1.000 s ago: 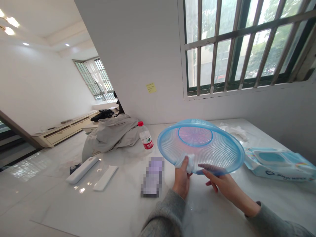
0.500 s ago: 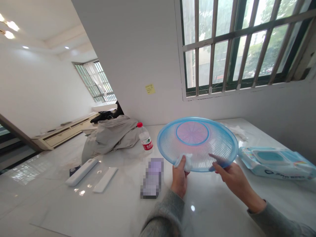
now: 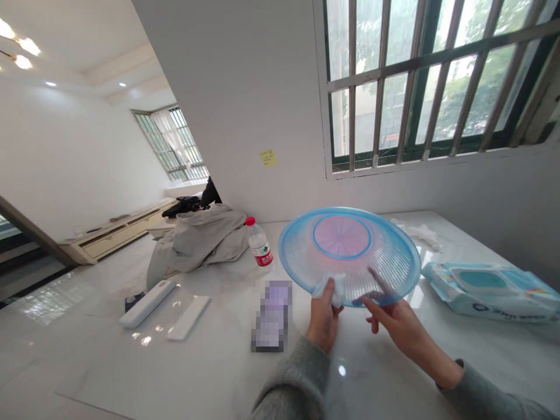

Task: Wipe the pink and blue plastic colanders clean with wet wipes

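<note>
A round, blue-rimmed plastic strainer basket (image 3: 301, 251) with a pink centre is tilted up above the white table. My left hand (image 3: 324, 321) is closed at its near rim, the thumb pressing a crumpled white wipe (image 3: 336, 290) against the plastic. Farther right along the same rim, my right hand (image 3: 400, 326) is closed on the edge, with a finger partly visible through the ribbed wall. The remaining fingertips of that hand curl below the rim.
A pack of wet wipes (image 3: 490, 291) lies to the right, with crumpled white tissue (image 3: 420, 234) behind. On the left are a red-capped bottle (image 3: 259, 244), a blurred-out phone-like object (image 3: 272, 318), two white bars and grey cloth (image 3: 205, 239). A wall with a barred window stands behind.
My right hand has slid left along the near rim, closer to my left hand. The wipe in my left hand has shifted slightly right; the view has turned a little.
</note>
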Demonstrator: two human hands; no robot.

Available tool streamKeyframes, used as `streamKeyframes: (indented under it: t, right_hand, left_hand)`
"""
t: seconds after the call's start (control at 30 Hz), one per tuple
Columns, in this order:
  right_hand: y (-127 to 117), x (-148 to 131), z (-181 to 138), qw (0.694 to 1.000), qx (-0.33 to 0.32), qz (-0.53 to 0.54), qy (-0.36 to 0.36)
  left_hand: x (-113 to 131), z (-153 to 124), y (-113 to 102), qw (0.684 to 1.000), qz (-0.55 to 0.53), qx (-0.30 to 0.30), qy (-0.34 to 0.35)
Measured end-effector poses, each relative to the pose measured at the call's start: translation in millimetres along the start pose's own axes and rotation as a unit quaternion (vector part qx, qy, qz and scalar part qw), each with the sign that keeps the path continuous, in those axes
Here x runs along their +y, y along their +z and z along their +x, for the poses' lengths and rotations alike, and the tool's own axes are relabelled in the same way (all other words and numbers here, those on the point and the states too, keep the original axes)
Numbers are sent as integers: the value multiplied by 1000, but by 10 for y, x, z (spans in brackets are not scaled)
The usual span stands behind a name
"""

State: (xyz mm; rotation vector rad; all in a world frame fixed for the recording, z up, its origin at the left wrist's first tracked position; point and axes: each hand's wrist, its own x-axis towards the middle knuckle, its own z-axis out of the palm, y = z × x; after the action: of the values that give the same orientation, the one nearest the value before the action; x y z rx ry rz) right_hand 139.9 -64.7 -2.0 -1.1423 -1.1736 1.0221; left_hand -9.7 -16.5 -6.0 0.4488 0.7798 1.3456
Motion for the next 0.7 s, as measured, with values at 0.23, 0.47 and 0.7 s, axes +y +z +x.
streamKeyframes:
  t: [0.23,0.47,0.7]
  right_hand:
    - [-179,-116,-6,993,53,-98,-50]
    - [-385,-244,64,977,126,-109,-135]
    - [-260,-14,100,999,21,-17,-46]
  left_hand:
    - [66,56,-13,999,-20,16,28]
    - [31,59,-27,999,3,29,18]
    - [-10,34,-10,1000,11,11,-7]
